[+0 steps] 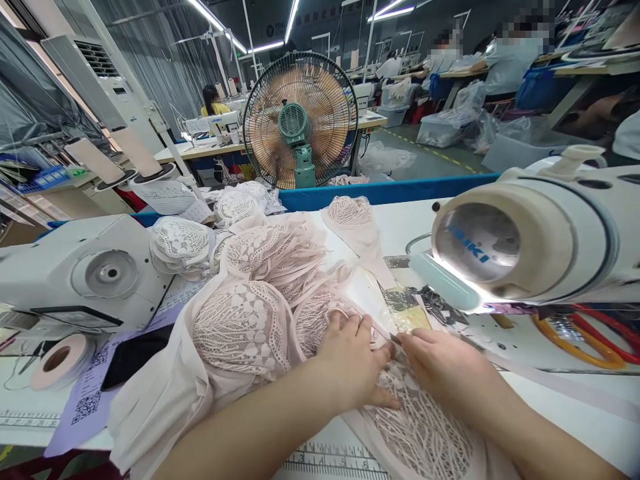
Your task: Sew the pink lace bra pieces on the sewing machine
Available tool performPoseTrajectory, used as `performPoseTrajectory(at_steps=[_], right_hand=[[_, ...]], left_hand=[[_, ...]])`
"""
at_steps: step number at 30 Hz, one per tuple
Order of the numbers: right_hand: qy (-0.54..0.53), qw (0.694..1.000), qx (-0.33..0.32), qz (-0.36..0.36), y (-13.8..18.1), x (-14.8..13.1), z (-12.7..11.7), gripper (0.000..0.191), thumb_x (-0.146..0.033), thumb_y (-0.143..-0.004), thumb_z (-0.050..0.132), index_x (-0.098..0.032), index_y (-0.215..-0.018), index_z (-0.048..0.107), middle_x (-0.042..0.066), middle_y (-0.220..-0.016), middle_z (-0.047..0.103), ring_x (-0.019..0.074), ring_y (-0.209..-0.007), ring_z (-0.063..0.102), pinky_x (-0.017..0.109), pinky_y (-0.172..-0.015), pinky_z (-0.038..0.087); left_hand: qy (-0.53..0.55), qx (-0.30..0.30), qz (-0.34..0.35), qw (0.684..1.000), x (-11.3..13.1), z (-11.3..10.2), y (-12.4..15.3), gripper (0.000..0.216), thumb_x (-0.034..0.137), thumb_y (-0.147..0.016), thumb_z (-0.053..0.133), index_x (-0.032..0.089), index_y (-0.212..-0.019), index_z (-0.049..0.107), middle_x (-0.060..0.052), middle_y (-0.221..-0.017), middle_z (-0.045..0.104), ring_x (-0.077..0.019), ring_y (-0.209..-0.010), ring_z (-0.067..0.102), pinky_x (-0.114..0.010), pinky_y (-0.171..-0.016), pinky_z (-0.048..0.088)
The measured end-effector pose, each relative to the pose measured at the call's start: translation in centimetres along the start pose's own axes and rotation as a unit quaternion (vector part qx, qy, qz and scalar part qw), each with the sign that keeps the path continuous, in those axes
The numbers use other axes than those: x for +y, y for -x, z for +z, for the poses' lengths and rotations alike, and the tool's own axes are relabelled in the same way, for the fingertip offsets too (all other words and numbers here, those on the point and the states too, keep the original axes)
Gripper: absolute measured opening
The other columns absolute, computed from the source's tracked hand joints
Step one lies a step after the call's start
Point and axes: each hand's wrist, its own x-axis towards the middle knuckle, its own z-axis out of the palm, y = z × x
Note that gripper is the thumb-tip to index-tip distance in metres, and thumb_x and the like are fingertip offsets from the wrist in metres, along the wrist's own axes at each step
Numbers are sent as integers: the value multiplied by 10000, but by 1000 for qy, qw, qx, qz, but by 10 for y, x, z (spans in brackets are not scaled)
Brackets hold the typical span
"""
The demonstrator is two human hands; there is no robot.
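Head view: rests the left hand (pixel 353 360) palm down on a pale pink lace garment (pixel 423 430), with fingers spread and thumb apart, pressing the cloth without closing round it. Pinches in the right hand (pixel 440 367), between thumb and fingers, a small dark pointed piece (pixel 395 339), mostly hidden; cannot tell what kind. Has the garment at the near middle of the white table (pixel 405 223), partly covered by both hands and just beside a ruler scale (pixel 335 458). Shows more pink lace cups (pixel 245 327) bunched to the left, with white lace cups (pixel 183 243) farther left and beyond. Includes, on the near left, a dark phone (pixel 137 357) lying on a purple sheet (pixel 95 400), just beside a tape roll (pixel 75 363). Shows a sewing machine (pixel 535 227) on the right, orange and red loop handles (pixel 595 361) near it, and a large fan (pixel 293 123) at the far middle.
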Motion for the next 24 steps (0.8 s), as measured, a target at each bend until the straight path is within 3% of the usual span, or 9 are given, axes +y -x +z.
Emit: performPoseTrajectory(at_steps=[7,13,19,24], right_hand=[[-9,1000,18,19,1,-3,-2,268,-95,-813,359,-189,-617,516,-5,-526,489,124,-466,456,239,-446,278],[-10,1000,9,17,-1,-4,3,201,-89,-773,421,-178,-623,522,-5,-524,475,139,-473,468,247,-448,283],[-7,1000,-3,3,18,3,-3,230,-43,-727,376,-168,-679,563,15,-523,518,161,-459,500,268,-434,307],[-14,1000,4,27,34,7,-14,221,-74,-744,366,-220,-591,432,-13,-497,482,140,-434,481,259,-418,305]], left_hand=[[-6,-2,0,1000,0,-2,0,769,672,-762,441,221,-1376,336,-213,-1465,194,-342,-1356,158,-581,-1049,119],[-7,-15,-4,1000,1,-3,-1,783,679,-765,426,215,-1386,316,-211,-1472,171,-340,-1360,142,-577,-1053,114],[-8,-18,-10,1000,3,-4,-1,788,686,-762,420,240,-1398,286,-213,-1471,166,-351,-1356,149,-580,-1048,126],[-11,-8,-11,1000,3,-5,-1,773,693,-766,402,233,-1382,327,-211,-1462,205,-354,-1352,164,-602,-1044,103]])
